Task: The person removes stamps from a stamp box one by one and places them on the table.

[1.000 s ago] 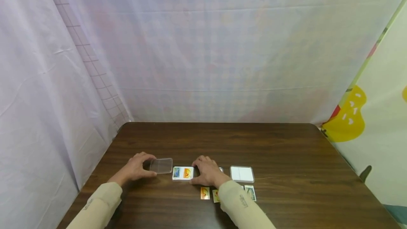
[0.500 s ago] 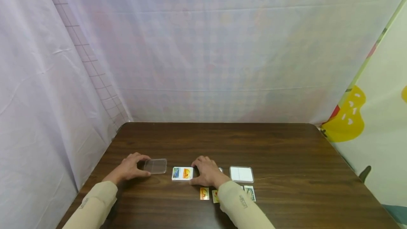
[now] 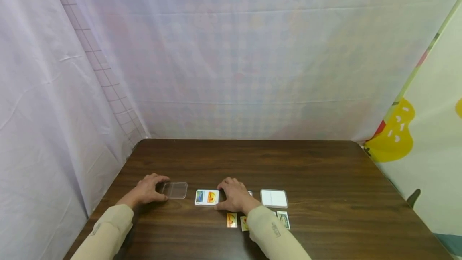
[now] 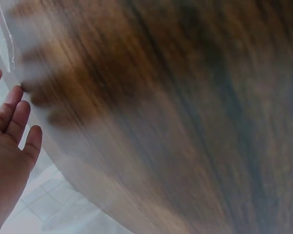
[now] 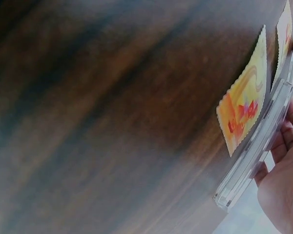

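Left hand [image 3: 147, 189] pinches the clear lid [image 3: 177, 190] by opposite edges on the table's [image 3: 317, 171] left side, probably dodging smudges, while the right hand [image 3: 234, 196] is clamped on the stamp case's [image 3: 207, 198] right end, likely so it won't slide.

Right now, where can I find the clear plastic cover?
In the head view, the clear plastic cover is left of the two-picture white card, its left end between thumb and fingers of the left hand.
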`<action>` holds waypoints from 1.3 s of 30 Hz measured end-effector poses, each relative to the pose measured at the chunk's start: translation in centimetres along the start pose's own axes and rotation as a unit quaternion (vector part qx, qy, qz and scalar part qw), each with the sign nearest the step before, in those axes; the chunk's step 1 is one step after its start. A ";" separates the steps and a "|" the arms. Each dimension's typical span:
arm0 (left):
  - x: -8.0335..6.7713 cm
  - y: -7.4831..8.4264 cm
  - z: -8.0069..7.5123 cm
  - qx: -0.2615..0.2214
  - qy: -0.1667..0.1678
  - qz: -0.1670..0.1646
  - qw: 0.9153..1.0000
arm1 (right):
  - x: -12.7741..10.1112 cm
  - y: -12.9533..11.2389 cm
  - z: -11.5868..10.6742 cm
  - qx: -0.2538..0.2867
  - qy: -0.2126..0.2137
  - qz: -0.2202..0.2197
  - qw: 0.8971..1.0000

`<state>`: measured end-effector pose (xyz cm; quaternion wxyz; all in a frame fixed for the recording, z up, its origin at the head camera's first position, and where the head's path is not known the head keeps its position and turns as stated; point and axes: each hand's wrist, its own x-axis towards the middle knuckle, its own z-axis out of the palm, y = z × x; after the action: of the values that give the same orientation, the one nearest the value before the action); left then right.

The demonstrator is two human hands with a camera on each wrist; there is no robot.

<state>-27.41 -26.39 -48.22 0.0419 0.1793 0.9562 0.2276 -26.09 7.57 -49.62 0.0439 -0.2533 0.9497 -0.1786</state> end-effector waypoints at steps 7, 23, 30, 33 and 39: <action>0.2 0.2 0.0 -0.004 0.012 -0.005 1.000 | -0.1 -0.1 -0.2 0.004 -0.003 0.001 1.000; 1.6 2.6 0.7 -0.059 0.057 0.034 0.996 | 0.0 0.0 0.0 -0.003 0.001 -0.005 1.000; 2.2 4.0 1.3 -0.081 0.066 0.059 0.993 | 0.0 0.1 0.1 -0.002 0.003 -0.007 1.000; 2.4 4.5 1.6 -0.078 0.064 0.068 0.993 | 0.0 0.1 0.2 -0.001 0.003 -0.008 1.000; 2.8 5.2 2.4 -0.077 0.062 0.063 0.993 | 0.1 0.2 0.1 -0.004 0.002 -0.006 1.000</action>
<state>-27.98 -20.01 -48.02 -0.0183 0.2211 0.9234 0.3132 -26.21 7.61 -49.81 0.0398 -0.2590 0.9489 -0.1758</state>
